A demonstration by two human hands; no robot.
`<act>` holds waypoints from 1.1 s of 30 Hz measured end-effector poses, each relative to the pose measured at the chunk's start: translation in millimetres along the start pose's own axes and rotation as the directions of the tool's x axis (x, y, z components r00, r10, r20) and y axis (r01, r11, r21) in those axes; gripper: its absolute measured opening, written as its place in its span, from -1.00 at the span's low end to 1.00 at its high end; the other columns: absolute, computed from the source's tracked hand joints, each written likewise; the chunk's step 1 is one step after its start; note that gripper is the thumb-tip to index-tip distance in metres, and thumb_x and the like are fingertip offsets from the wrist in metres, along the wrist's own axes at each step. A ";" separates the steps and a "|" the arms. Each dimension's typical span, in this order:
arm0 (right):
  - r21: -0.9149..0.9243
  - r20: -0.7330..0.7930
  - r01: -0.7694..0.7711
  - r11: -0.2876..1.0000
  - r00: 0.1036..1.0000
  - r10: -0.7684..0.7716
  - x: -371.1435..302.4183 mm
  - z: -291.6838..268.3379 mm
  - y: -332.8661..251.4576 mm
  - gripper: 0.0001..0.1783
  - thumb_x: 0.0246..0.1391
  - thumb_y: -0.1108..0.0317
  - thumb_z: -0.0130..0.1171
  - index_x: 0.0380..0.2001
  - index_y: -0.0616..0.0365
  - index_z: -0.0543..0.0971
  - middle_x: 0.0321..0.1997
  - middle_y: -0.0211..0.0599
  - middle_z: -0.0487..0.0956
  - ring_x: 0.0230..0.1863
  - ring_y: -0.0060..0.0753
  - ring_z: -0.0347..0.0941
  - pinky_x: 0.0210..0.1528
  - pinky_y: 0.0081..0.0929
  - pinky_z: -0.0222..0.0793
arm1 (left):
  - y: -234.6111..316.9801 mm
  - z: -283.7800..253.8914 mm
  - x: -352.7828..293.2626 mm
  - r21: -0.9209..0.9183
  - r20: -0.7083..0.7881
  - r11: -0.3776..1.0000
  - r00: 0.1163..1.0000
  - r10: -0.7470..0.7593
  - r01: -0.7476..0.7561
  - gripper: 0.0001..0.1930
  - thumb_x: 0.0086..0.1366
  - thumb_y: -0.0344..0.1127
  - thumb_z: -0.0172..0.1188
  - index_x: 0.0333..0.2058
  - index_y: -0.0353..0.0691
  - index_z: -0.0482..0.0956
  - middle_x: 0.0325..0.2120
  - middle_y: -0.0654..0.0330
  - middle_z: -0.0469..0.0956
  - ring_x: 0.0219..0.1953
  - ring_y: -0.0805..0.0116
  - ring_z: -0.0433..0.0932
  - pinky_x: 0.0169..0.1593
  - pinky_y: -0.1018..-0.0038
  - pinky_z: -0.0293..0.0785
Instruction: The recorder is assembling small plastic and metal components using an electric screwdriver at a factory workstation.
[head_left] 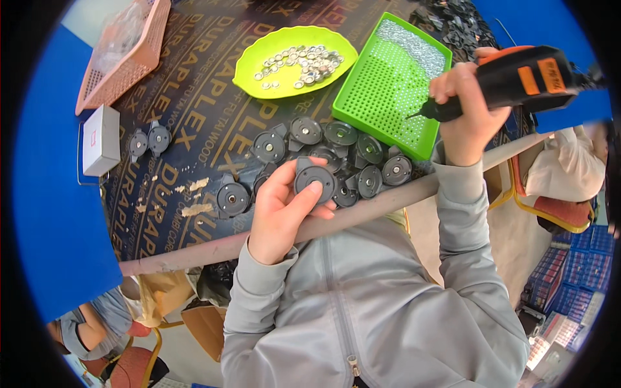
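Note:
Pinched between the thumb and fingers of my left hand (275, 216) is a round black plastic part (317, 178) with a flat tab, just above the table's near edge. My right hand (472, 119) grips a black and orange electric screwdriver (508, 84). Its thin bit points left, over the green perforated tray (354, 110). Small silvery screws (414, 46) are heaped at the tray's far end. Several similar black round parts (269, 147) lie around my left hand, some touching each other.
A yellow-green bowl (249, 61) holds small metal rings. At left are a white box (102, 141), two black parts (159, 138) and a pink basket (123, 76) with clear plastic bags. Black pieces (459, 29) are piled at far right. Other people sit at both sides.

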State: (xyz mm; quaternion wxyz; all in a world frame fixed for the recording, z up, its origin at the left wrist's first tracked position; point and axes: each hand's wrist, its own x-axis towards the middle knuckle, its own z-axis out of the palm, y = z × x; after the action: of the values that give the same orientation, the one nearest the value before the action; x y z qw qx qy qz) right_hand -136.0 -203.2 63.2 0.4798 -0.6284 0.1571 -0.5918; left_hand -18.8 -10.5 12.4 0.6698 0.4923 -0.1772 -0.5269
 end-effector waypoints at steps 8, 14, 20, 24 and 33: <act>0.385 0.281 -0.083 0.919 0.959 -0.031 -16.9 37.7 -41.0 -0.59 0.02 0.46 -0.18 -0.01 0.09 0.13 -0.60 -0.39 0.23 -0.67 -0.54 0.14 -0.51 -0.47 0.16 | 0.7 -4.5 1.7 -0.061 0.056 0.998 0.998 -0.021 0.024 -0.71 0.19 -0.45 0.01 -0.09 -0.33 0.33 -0.39 0.27 0.43 -0.46 0.57 0.46 -0.39 0.65 0.49; 0.272 0.458 -0.056 0.961 0.886 -0.078 -26.4 61.9 -48.4 -0.59 0.04 0.46 -0.21 0.01 0.06 0.10 -0.60 -0.38 0.25 -0.68 -0.53 0.17 -0.51 -0.46 0.20 | 2.4 -6.2 0.8 -0.114 0.084 0.993 0.996 -0.029 0.038 -0.72 0.19 -0.47 0.00 -0.10 -0.33 0.33 -0.39 0.27 0.44 -0.47 0.59 0.46 -0.38 0.67 0.48; 0.199 0.517 -0.061 0.978 0.854 -0.051 -28.8 71.9 -48.0 -0.61 0.04 0.47 -0.19 -0.03 0.06 0.10 -0.61 -0.39 0.25 -0.68 -0.53 0.18 -0.51 -0.46 0.21 | 0.4 -9.3 0.8 -0.144 0.110 0.989 0.994 -0.020 0.036 -0.73 0.19 -0.48 0.00 -0.11 -0.35 0.34 -0.41 0.28 0.44 -0.47 0.58 0.47 -0.38 0.67 0.48; 0.151 0.546 -0.058 0.987 0.837 -0.035 -29.6 76.6 -47.7 -0.63 0.05 0.47 -0.18 -0.05 0.05 0.10 -0.61 -0.40 0.26 -0.68 -0.53 0.19 -0.51 -0.46 0.22 | 0.1 -9.4 1.4 -0.161 0.115 0.986 0.993 -0.026 0.045 -0.73 0.17 -0.49 0.01 -0.12 -0.35 0.34 -0.41 0.28 0.43 -0.48 0.59 0.47 -0.39 0.68 0.48; 0.061 0.598 -0.048 0.997 0.801 0.002 -31.1 81.5 -44.4 -0.66 0.05 0.47 -0.14 -0.09 0.04 0.11 -0.62 -0.41 0.26 -0.68 -0.53 0.21 -0.50 -0.46 0.23 | -3.9 -7.9 1.5 -0.169 0.097 0.986 0.995 0.026 -0.009 -0.76 0.15 -0.52 0.01 -0.16 -0.37 0.37 -0.45 0.28 0.43 -0.51 0.60 0.47 -0.42 0.69 0.47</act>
State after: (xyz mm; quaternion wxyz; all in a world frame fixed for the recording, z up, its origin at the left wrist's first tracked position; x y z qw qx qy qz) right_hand -87.3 -123.6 92.9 0.5352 -0.7627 -0.0153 -0.3628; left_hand -14.3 -8.0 5.1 0.7039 0.4058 -0.1693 -0.5579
